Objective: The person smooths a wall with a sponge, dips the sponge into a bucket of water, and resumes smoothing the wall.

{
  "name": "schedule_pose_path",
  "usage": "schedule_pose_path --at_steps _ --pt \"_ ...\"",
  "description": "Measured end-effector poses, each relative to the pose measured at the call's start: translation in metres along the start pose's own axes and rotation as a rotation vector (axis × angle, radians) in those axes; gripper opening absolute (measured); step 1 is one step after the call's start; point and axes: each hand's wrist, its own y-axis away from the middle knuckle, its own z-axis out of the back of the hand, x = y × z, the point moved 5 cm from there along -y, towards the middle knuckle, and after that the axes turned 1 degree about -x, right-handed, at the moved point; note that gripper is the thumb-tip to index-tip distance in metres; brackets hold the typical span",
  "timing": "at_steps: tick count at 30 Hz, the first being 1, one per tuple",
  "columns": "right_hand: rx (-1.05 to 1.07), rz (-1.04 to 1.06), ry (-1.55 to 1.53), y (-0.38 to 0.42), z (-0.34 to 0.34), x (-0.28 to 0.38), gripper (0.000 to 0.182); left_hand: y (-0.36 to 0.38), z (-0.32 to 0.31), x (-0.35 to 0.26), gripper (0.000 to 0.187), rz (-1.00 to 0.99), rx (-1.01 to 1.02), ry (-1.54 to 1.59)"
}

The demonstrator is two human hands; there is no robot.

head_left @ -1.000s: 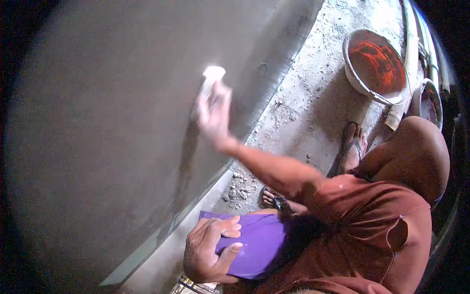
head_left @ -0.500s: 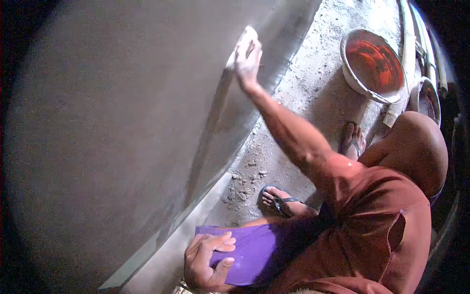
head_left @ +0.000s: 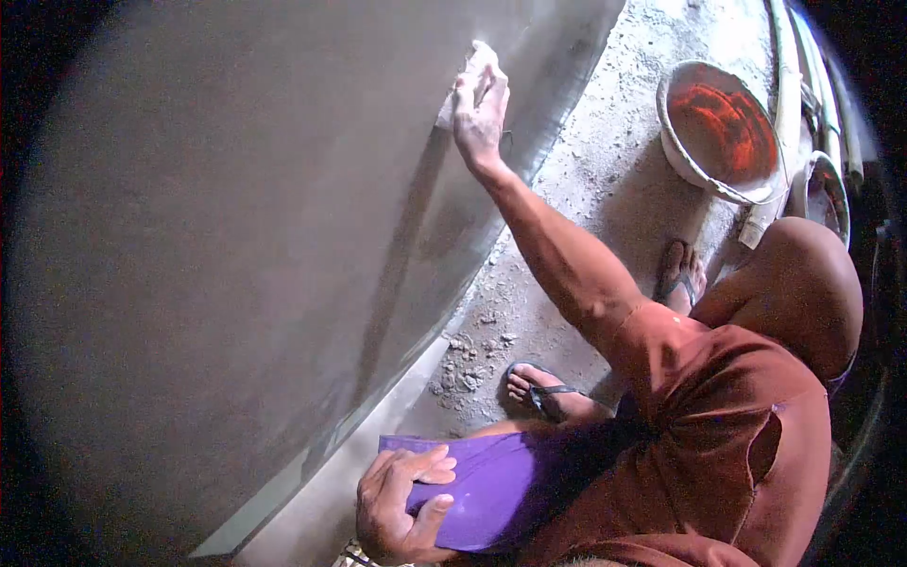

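Observation:
My right hand [head_left: 482, 113], whitened with dust, presses against the grey plastered wall [head_left: 236, 217], its fingers bent round a pale, flat-edged object [head_left: 446, 111]. Most of that object is hidden under the palm, so I cannot make out what it is. A darker streak [head_left: 402, 246] runs down the wall below it. At the bottom, my left hand [head_left: 402, 501] rests on the purple cloth [head_left: 491, 482] over my knee, fingers loosely bent, thumb apart, holding nothing.
A basin with reddish residue [head_left: 723, 132] stands on the dusty floor [head_left: 605, 142] at the upper right. Beside it are poles [head_left: 786, 94] and a smaller container [head_left: 822, 198]. My sandalled feet [head_left: 543, 389] are below the wall's edge, near some crumbled debris [head_left: 463, 364].
My right hand has shifted very slightly upward, and less of the pale object shows beside its fingers. My left hand stays on the purple cloth.

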Motion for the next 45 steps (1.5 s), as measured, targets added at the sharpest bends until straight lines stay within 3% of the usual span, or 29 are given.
schedule_pose_path --at_steps 1,2,6,10,14,17,19,22,24,27,30,31,32,33,34,36,38,41,43,45 --pt "-0.023 0.03 -0.006 0.01 -0.002 0.003 0.052 -0.002 -0.002 -0.002 0.057 0.008 -0.008 0.008" --pt "0.078 -0.072 0.054 0.036 -0.005 -0.001 0.055 -0.006 -0.004 -0.007 0.057 0.004 -0.014 0.008" --pt "0.178 0.216 -0.148 0.143 0.005 0.073 0.067 -0.03 -0.007 -0.01 0.059 0.019 0.049 0.006" --pt "0.146 0.418 -0.09 0.078 0.004 0.068 0.063 -0.028 -0.007 -0.006 0.06 0.031 0.115 0.011" --pt "0.072 -0.058 -0.042 0.01 0.002 0.024 0.051 -0.012 -0.005 -0.001 0.061 0.013 0.08 0.035" --pt "0.051 -0.102 0.002 0.067 -0.006 -0.004 0.052 -0.021 -0.006 -0.005 0.061 0.029 0.055 0.062" --pt "0.155 -0.177 -0.044 0.118 -0.004 0.03 0.058 -0.032 -0.009 -0.009 0.062 0.038 0.114 0.039" --pt "0.233 -0.007 -0.166 0.133 0.002 0.096 0.063 -0.035 -0.01 -0.001 0.063 0.053 0.123 0.054" --pt "0.111 0.203 -0.066 0.09 -0.003 0.091 0.07 -0.03 -0.01 0.0 0.063 0.085 0.119 0.065" --pt "0.031 -0.073 0.072 0.019 -0.008 0.019 0.058 -0.018 -0.007 0.003 0.064 0.089 0.074 0.075" --pt "0.045 -0.334 0.031 0.03 -0.005 -0.042 0.056 -0.018 -0.008 0.002 0.064 0.035 0.055 0.062" --pt "0.023 -0.256 0.041 0.048 -0.005 -0.03 0.056 -0.023 -0.009 0.001 0.064 -0.001 0.062 0.031" --pt "0.091 -0.364 0.007 0.078 -0.01 -0.026 0.058 -0.03 -0.009 -0.001 0.064 -0.002 0.057 0.032" --pt "0.062 -0.165 -0.015 0.101 -0.008 0.002 0.061 -0.036 -0.01 -0.004 0.063 0.014 0.083 0.036" --pt "0.081 -0.188 -0.092 0.119 -0.009 0.027 0.064 -0.04 -0.011 -0.006 0.063 0.029 0.113 0.035" --pt "0.08 0.071 -0.092 0.103 -0.003 0.064 0.063 -0.043 -0.011 -0.006 0.062 0.049 0.106 0.035" --pt "0.049 0.169 -0.061 0.052 -0.001 0.064 0.058 -0.037 -0.011 -0.008 0.062 0.08 0.106 0.036" --pt "-0.02 -0.089 -0.006 -0.019 -0.009 0.002 0.052 -0.023 -0.006 -0.005 0.061 0.081 0.04 0.025" --pt "-0.054 -0.255 -0.019 -0.027 -0.012 -0.003 0.049 -0.018 -0.005 -0.004 0.061 0.028 0.062 0.009" --pt "0.079 -0.118 0.037 0.009 -0.016 0.021 0.056 -0.021 -0.007 -0.006 0.06 0.028 0.058 0.002"
